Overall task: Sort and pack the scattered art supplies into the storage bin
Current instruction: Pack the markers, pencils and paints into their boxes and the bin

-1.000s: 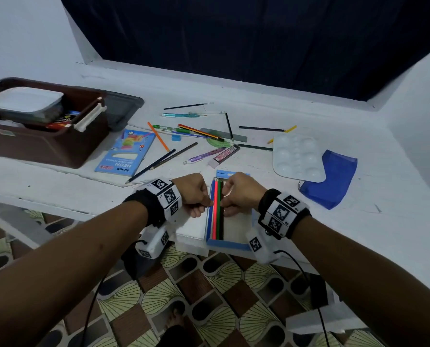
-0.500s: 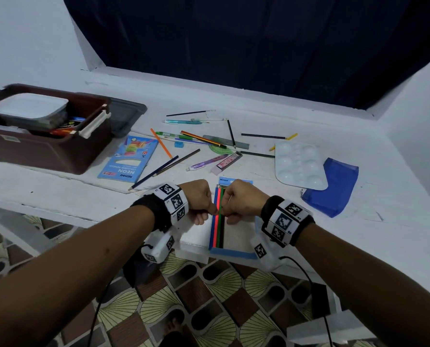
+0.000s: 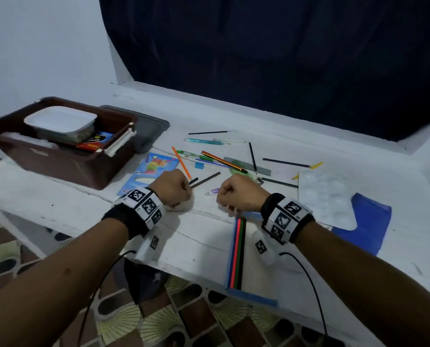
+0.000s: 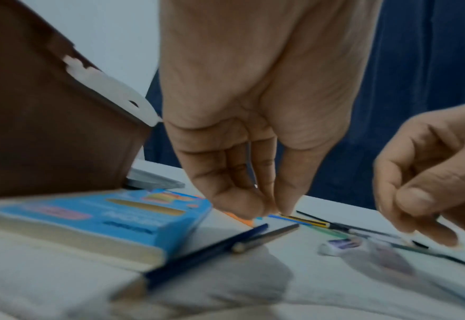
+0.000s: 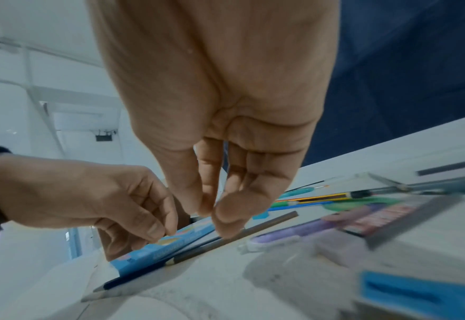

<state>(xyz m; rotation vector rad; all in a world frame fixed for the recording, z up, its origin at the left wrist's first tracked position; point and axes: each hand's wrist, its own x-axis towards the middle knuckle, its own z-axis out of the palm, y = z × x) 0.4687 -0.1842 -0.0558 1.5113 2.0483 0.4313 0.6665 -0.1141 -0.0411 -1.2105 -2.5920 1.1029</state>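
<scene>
The brown storage bin stands at the left with a white tub and small boxes inside. A flat blue pencil tray lies at the table's near edge, with a few coloured pencils along its left side. My left hand hovers with curled fingers near two dark pencils; its fingertips meet the thumb and hold nothing. My right hand hangs just beyond the tray's far end, its fingers curled the same way, with nothing seen in them.
Loose pens, pencils and a ruler are scattered mid-table. A blue booklet-like box lies beside the bin, and a grey lid behind it. A white paint palette and blue pouch sit at the right. A purple tube lies nearby.
Both hands have let go of the pencils in the tray, moved forward and spread apart. They now hang over the table near the loose supplies.
</scene>
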